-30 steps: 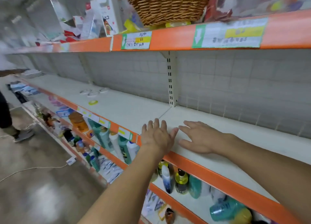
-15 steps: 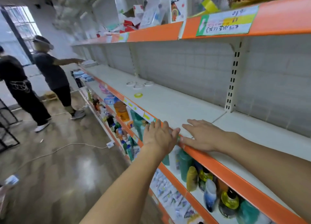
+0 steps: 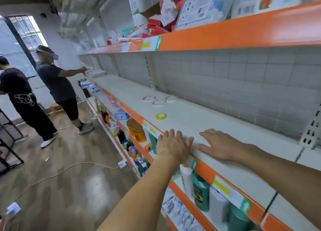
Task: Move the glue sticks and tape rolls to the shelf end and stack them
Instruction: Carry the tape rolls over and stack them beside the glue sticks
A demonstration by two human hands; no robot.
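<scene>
My left hand (image 3: pixel 173 146) and right hand (image 3: pixel 219 146) lie flat and empty on the shelf (image 3: pixel 199 119) edge; yellow tape roll (image 3: pixel 161 116) ahead, three white tape rolls (image 3: pixel 159 102) beyond; thin rolls may slide off the lip if swept carelessly.

Two people stand at the far end of the aisle. One in a dark shirt (image 3: pixel 52 79) wears a headset and reaches toward the far end of the middle shelf. The other, in black clothes (image 3: pixel 19 98), stands at the left edge of the view. A white cable (image 3: pixel 57 173) lies across the wooden floor (image 3: pixel 69 187) and ends in a power strip (image 3: pixel 122 163) near the bottom of the rack. On the lower shelf stand an orange jar (image 3: pixel 138 131), a white bottle (image 3: pixel 186 177) and a dark green bottle (image 3: pixel 201 192), the two bottles just beside each other. The top shelf carries red and white boxes (image 3: pixel 161 20) and printed packages (image 3: pixel 205 5) along its orange front edge. A black wire rack (image 3: pixel 7 144) is at the left.
</scene>
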